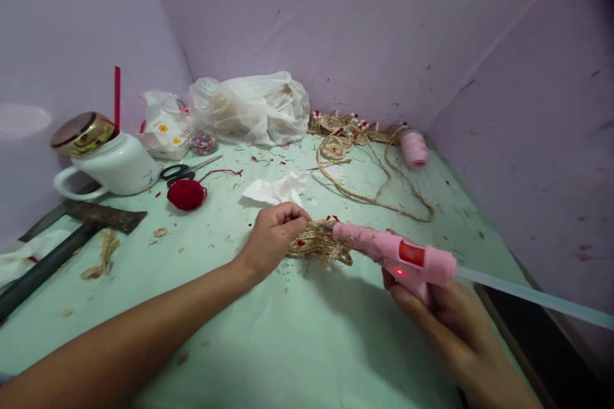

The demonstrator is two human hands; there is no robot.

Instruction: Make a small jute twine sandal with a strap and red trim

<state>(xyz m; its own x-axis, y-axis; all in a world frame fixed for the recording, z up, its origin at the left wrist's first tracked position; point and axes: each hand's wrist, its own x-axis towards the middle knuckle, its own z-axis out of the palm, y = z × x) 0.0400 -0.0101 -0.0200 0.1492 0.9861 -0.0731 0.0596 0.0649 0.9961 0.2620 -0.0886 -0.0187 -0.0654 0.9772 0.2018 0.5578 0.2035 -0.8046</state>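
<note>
Near the middle of the table, my left hand [274, 235] is closed on a tan braided-rope piece [321, 248] that has small red bits on it. My fingertips pinch its upper left edge. From the right, my right hand [446, 326] grips a pink hot glue gun [378, 248] by its handle. A red light glows on its side, and a long clear glue stick [532, 294] sticks out of its back. The gun's nozzle points left and meets the top of the rope piece, close to my left fingertips. Whether glue is coming out cannot be seen.
On the left are a white mug [122, 166], a hammer [103, 216], scissors [180, 172] and a red yarn ball [187, 195]. A crumpled tissue [275, 190] lies mid-table. Behind are a plastic bag [261, 108], loose braided rope [355, 193] and a pink spool [414, 148].
</note>
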